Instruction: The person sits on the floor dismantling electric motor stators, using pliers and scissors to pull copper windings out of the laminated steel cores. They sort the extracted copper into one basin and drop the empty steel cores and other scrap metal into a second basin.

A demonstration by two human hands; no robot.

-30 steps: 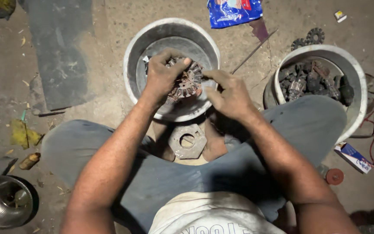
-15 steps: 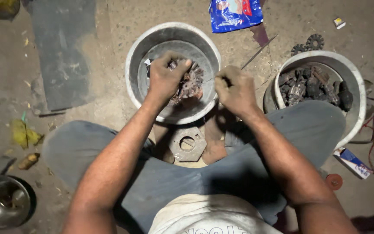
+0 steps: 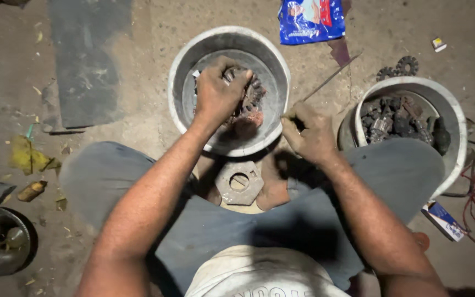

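Where the fingers close: the left hand (image 3: 218, 93) is clamped over a grimy toothed metal part (image 3: 247, 99) inside the grey basin (image 3: 196, 52), the part under and just right of those fingers.
Right hand: the right hand (image 3: 310, 132) hangs just outside the basin's near rim, fingers curled together into a loose fist; whether they pinch anything I cannot tell.
Key relation: the part lies left of and beyond the right fingers; the left hand is nearer, already on it.
Long axis: cannot tell, the hand hides most of it.
Nearby: a second basin (image 3: 446, 102) of dark parts is well apart, right of the right fingers; a hexagonal plate (image 3: 239, 181) lies on the floor just below both hands.
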